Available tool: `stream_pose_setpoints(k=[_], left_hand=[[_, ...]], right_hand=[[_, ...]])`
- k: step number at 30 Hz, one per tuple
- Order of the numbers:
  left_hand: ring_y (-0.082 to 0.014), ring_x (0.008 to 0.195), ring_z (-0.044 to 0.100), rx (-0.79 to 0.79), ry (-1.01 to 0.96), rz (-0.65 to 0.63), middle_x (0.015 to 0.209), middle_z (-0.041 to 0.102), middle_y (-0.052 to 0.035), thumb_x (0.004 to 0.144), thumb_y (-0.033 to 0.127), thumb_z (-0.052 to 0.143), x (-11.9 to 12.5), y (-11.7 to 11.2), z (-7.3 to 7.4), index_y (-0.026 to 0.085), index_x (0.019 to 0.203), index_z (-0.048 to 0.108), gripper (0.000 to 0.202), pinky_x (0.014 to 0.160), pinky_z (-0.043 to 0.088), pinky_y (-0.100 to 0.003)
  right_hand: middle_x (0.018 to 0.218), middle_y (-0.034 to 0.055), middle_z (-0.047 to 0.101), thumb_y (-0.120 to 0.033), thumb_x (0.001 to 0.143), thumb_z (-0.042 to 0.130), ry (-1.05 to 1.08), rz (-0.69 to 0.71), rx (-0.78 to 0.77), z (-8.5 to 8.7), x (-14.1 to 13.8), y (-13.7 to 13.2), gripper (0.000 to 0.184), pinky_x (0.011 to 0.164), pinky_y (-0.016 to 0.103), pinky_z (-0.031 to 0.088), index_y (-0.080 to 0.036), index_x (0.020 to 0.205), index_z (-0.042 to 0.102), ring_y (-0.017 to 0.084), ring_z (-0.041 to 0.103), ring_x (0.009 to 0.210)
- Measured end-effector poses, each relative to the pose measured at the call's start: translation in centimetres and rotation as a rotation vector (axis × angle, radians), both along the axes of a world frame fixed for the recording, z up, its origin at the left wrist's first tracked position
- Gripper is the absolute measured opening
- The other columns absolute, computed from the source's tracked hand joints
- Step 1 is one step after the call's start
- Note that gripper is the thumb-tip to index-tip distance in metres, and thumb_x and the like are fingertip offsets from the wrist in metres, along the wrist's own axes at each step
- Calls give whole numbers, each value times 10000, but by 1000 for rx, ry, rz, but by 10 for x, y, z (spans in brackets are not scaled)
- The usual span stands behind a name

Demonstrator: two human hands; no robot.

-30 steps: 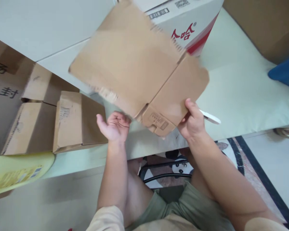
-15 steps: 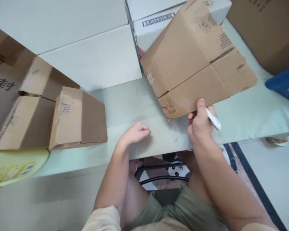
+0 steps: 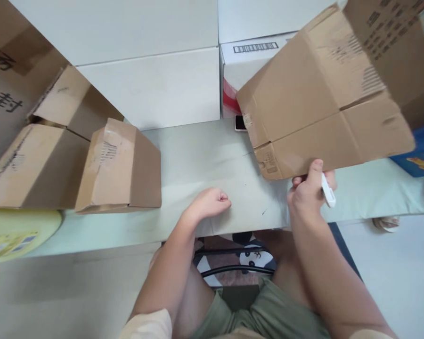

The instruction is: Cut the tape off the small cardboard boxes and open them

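Head camera: our right hand point(image 3: 309, 190) grips a flattened carton point(image 3: 304, 89) by its near edge, over the surface point(image 3: 198, 160), plus a white tool point(image 3: 328, 190), perhaps a cutter. Our left hand point(image 3: 212, 202) curls closed, nothing showing. We judge this one-handed carton handling; shifting it calls for a firm pinch.

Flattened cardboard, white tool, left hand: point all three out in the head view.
Flattened cardboard point(image 3: 300, 89): head view, on its broad panel.
White tool point(image 3: 328, 192): head view, on the part sticking out.
Left hand point(image 3: 211, 202): head view, on the middle of the hand.
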State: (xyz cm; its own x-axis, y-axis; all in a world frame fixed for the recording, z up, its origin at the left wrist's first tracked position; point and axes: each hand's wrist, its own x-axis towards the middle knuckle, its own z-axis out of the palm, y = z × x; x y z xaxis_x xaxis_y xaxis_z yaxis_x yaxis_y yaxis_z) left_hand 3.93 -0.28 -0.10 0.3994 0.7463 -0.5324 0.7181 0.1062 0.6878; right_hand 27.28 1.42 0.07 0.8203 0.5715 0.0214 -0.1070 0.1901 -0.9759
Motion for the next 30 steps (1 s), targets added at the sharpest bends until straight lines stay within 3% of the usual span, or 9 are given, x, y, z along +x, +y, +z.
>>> stream_pose_setpoints(k=[4,10,17,23,30], left_hand=[[-122,513,203,-1,-22,14,532,198,47,765,180,525,5,-1,4,231,523,259,363,558,139,-357],[-126,500,200,-16,-55,13,519,202,40,752,168,527,12,0,9,235,514,238,381,546,147,-364],[-135,492,209,-8,-75,-34,499,211,28,736,177,534,17,2,12,238,476,243,395,547,169,-373],[-150,516,213,33,-73,-24,491,212,25,712,182,555,11,1,17,245,464,251,397,573,186,-369],[-158,531,218,81,-69,-8,487,226,21,721,183,560,-1,-5,22,245,461,250,409,592,201,-367]], right_hand=[[670,-81,523,-344,833,674,-15,-79,44,8,6,-3,242,320,161,286,-251,768,461,37,388,421],[696,-63,564,-326,840,684,-9,-19,17,7,12,-5,218,320,153,333,-257,752,497,35,421,428],[711,-97,560,-346,868,705,69,-25,2,3,14,-3,312,349,94,365,-244,781,423,1,422,421],[617,-131,522,-292,923,641,276,53,-7,7,16,0,315,325,102,301,-239,779,367,6,361,345],[549,-146,431,-326,985,549,313,147,-17,19,18,3,292,317,108,214,-223,768,384,-10,261,305]])
